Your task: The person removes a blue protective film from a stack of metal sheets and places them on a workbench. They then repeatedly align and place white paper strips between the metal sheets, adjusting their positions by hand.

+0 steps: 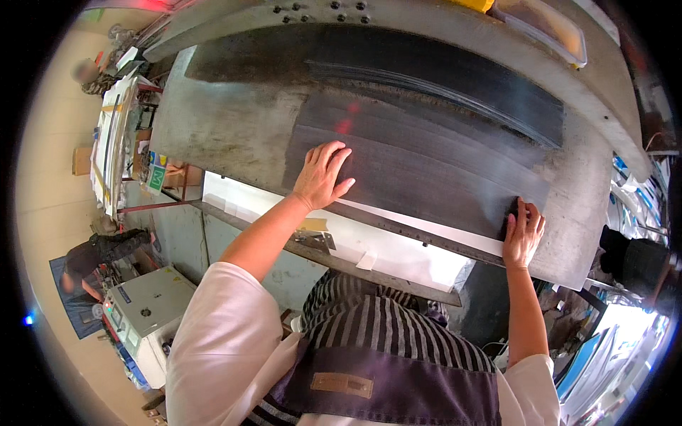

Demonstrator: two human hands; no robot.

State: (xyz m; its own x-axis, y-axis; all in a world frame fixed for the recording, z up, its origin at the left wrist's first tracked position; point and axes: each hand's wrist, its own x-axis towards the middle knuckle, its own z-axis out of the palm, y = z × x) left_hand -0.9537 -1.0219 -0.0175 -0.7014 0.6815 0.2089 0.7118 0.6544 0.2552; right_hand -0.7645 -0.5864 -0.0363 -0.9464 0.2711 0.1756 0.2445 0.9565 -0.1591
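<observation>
Dark grey thin sheets (pixel 419 170) lie overlapped on a worn metal machine table (pixel 227 128) in front of me. My left hand (pixel 323 174) rests on their front left part, fingers bent and thumb held apart. At their front right corner, my right hand (pixel 523 231) touches the sheet with its fingertips, the thumb beside the edge. Neither hand is closed round anything that I can see. Along the near edge of the sheets runs a narrow white strip (pixel 455 238). A thicker dark stack (pixel 440 78) lies farther back.
A heavy curved metal beam (pixel 398 15) crosses the far side, with a clear plastic bin (pixel 543 32) on it. Below the table's front edge is a white ledge (pixel 383 252). Another person (pixel 92 263) bends near a grey cabinet (pixel 153 312) at left.
</observation>
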